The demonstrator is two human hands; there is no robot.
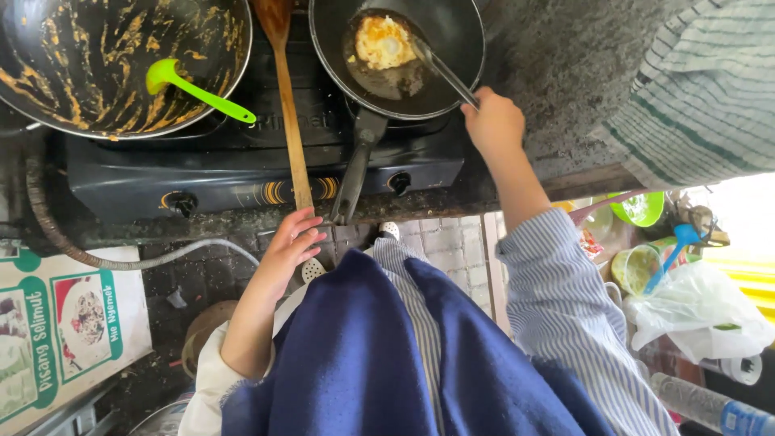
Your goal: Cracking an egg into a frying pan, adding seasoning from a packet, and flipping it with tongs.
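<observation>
**Head view: hands at a two-burner stove**

Right hand (494, 123), upper centre-right of the frame: fingers clenched around the end of a slim metal spatula (442, 71). The spatula's long axis runs diagonally from the hand up and left, its blade end reaching the fried egg (384, 42), pale yellow-white with browned, ragged edges.

Frying pan (436, 81), top centre: round, dark, smooth; its long black handle (355, 165) points down toward the frame's lower centre, past the stove's front edge.

Left hand (289, 246), centre-left: fingers loosely spread and released, tips just beside the lower end of the pan handle; contact cannot be told.

Wooden spoon (289, 105): long, light brown, lying near-vertical between the two burners.

Wok (121, 64), upper left: dark metal, streaked with orange residue, holding a bright green plastic ladle (194, 87) angled toward lower right.

Stove (242, 173): black, glossy, two front knobs.

Worktop (565, 73), upper right: speckled grey stone, with a striped cloth (702, 89) at its far right.
</observation>
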